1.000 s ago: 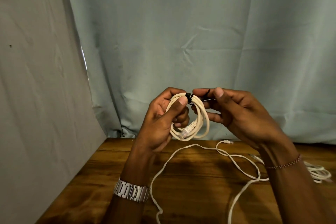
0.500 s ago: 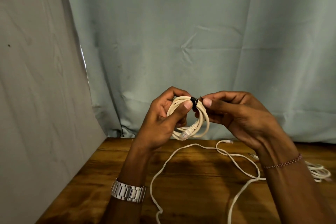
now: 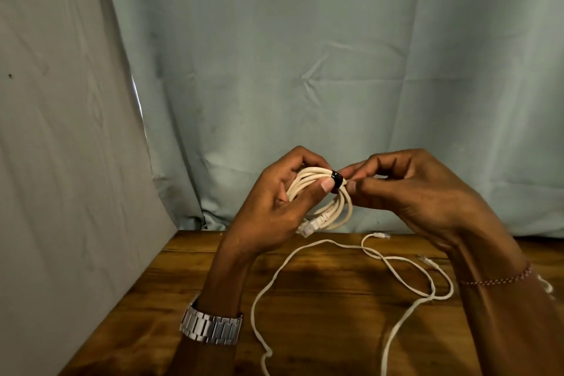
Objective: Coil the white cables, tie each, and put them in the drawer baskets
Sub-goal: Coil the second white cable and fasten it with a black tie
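Note:
A coiled white cable [image 3: 334,210] is held up above the table. My left hand [image 3: 274,207] grips the coil, its thumb pressing the strands just left of a black tie [image 3: 336,178] wrapped round the top of the coil. My right hand [image 3: 406,192] pinches at the tie from the right with thumb and fingertips. The coil's clear plug [image 3: 308,227] hangs at its bottom. A loose white cable [image 3: 305,256] lies sprawled over the wooden table [image 3: 183,284] below my hands.
A pale cloth backdrop [image 3: 305,55] hangs behind the table and a grey sheet [image 3: 61,162] closes the left side. More white cable [image 3: 547,284] shows at the right edge behind my right wrist. No drawer or basket is in view.
Both hands have sunk slightly with the coil. My right fingers have closed in tighter on the black tie, whose loose end no longer sticks out.

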The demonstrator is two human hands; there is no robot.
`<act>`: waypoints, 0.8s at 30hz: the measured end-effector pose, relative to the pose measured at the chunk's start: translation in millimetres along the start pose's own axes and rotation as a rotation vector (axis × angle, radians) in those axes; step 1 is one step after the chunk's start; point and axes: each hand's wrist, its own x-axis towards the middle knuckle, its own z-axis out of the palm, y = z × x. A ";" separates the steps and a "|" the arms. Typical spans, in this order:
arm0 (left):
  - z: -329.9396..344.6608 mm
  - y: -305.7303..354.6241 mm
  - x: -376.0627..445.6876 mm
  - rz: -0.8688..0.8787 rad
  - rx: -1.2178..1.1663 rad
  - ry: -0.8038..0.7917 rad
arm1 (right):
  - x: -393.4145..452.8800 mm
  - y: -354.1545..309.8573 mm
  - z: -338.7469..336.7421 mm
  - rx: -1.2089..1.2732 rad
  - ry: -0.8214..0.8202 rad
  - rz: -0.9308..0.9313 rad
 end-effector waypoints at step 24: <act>-1.1 -0.1 0.7 0.059 0.103 0.042 | -5.0 -6.6 0.4 -0.081 0.069 -0.041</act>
